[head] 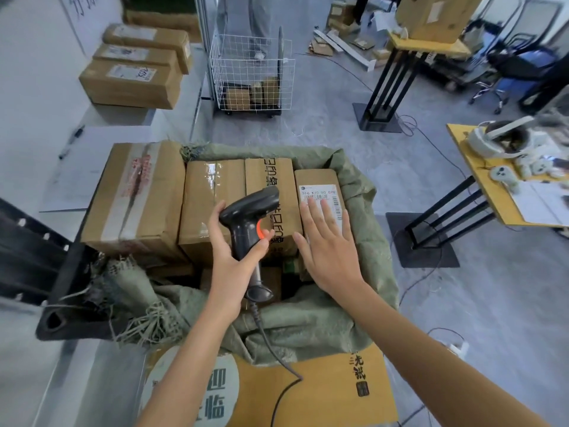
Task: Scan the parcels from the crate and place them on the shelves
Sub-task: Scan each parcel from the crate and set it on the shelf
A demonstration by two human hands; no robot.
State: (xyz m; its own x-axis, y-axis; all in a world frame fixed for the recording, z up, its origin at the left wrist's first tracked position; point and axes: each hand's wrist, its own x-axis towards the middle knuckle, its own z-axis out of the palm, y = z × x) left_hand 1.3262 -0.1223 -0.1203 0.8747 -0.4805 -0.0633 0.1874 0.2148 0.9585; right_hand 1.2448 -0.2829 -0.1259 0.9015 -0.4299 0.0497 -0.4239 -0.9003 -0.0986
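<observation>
Head view of parcel scanning at a sack-lined crate (363,211) in the centre of the frame. The left hand (234,251) grips the handle of a corded barcode scanner (249,217), fingers and thumb curled round it and one fingertip at the orange trigger; the scanner head points toward the upper right of the frame. The right hand (326,241) is spread flat, fingers straight, over the near end of the labelled parcel (320,192), the rightmost of the cardboard boxes standing in the crate; whether the palm actually presses on it cannot be told. Its white barcode label (323,198) faces up, partly covered by the fingertips. Left of it stand a printed parcel (271,180), a taped parcel (209,195) and a larger parcel (135,192), packed side by side and touching. Further boxes (135,69) lie on the white surface in the upper left of the frame. Handling, as judged: the labelled parcel is a small, stiff carton, probably light enough for one hand; its cardboard offers fair friction, while the glossy tape on its neighbours looks slippery. Because it is wedged between the printed parcel and the sacking, a hold across its narrow width, thumb on one long side and fingers on the other, seems best, leaving the label uncovered for the scanner.
</observation>
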